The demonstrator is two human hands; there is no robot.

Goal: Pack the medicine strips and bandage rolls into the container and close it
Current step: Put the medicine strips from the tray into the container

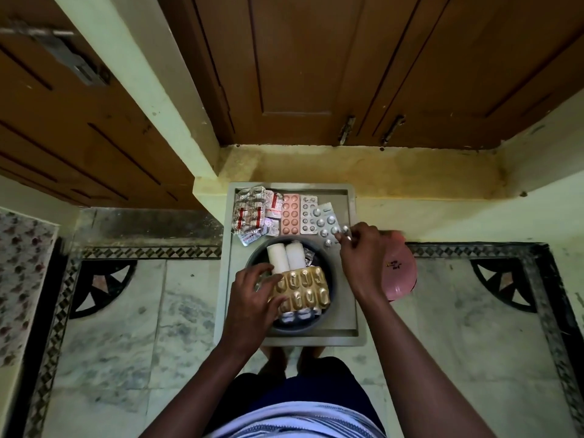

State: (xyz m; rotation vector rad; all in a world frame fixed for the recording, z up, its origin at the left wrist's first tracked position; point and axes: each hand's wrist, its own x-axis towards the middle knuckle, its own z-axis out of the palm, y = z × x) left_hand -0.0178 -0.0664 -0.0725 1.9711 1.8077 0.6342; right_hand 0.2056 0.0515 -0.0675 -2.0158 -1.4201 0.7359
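Observation:
A round dark container (328,267) stands on a grey tray (347,317). Two white bandage rolls (286,256) lie inside it, with a gold medicine strip (303,290) resting over its front and silver strips beneath. My left hand (257,290) presses on the gold strip's left end. My right hand (363,251) pinches the corner of a silver blister strip (325,221) at the tray's back right. Behind the container lie a pink strip (290,214), a small silver strip (308,218) and red-and-silver strips (249,213).
A pink round lid (401,271) sits on the floor to the right of the tray, partly behind my right wrist. Brown wooden cupboard doors (316,67) and a yellowish ledge (363,169) rise behind the tray. Patterned marble floor surrounds it.

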